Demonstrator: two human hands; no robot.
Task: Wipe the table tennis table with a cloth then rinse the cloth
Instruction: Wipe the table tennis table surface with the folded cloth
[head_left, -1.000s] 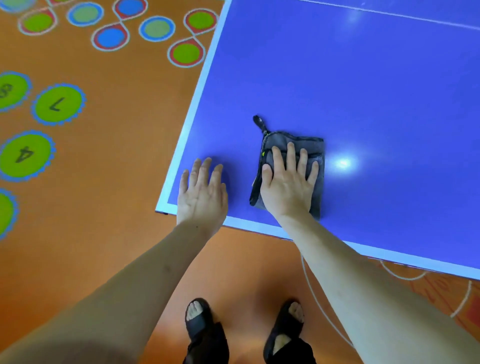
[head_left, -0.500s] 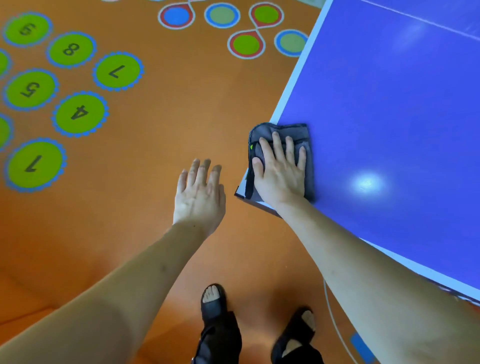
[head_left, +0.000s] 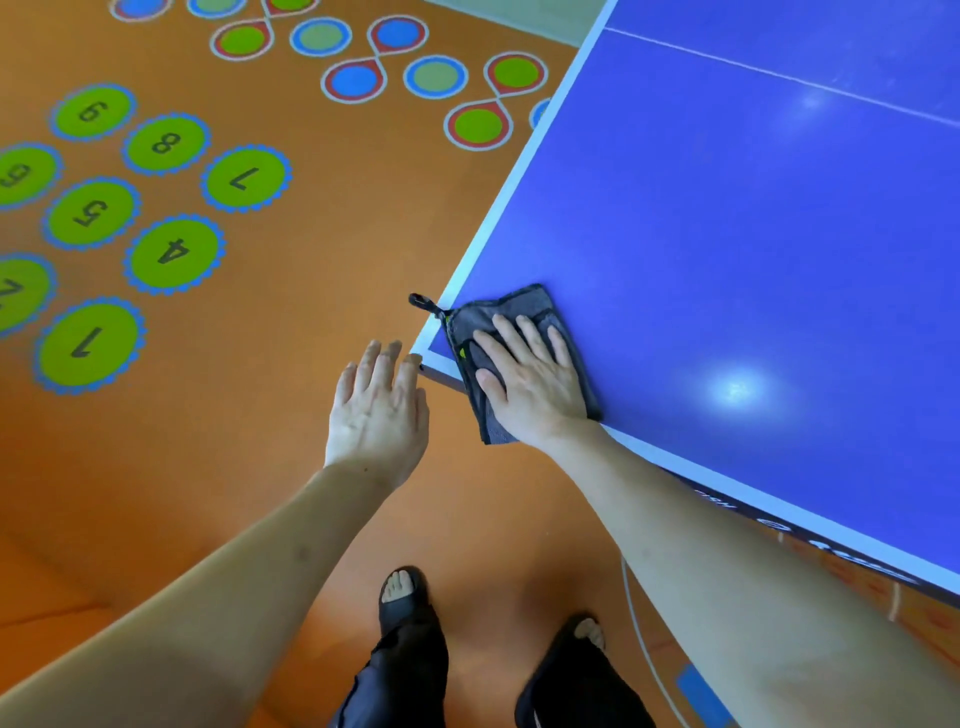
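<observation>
Feet: black open-toed sandals (head_left: 410, 597) on the orange floor (head_left: 311, 291).
Left hand (head_left: 376, 410): fingers straight, holding nothing, hovering off the table's corner.
Right hand (head_left: 535, 379): flat, fingers spread, pressing the cloth down; not curled round it.
Cloth (head_left: 511, 312): folded grey microfibre on the near corner of the table tennis table (head_left: 727, 234), one edge overhanging, hanging loop (head_left: 423, 302) past the side line.
Handling: likely light, soft and limp; slides easily on the smooth top. Gather the folded body, or pinch the loop.
Far: numbered green circles (head_left: 174, 254).
</observation>
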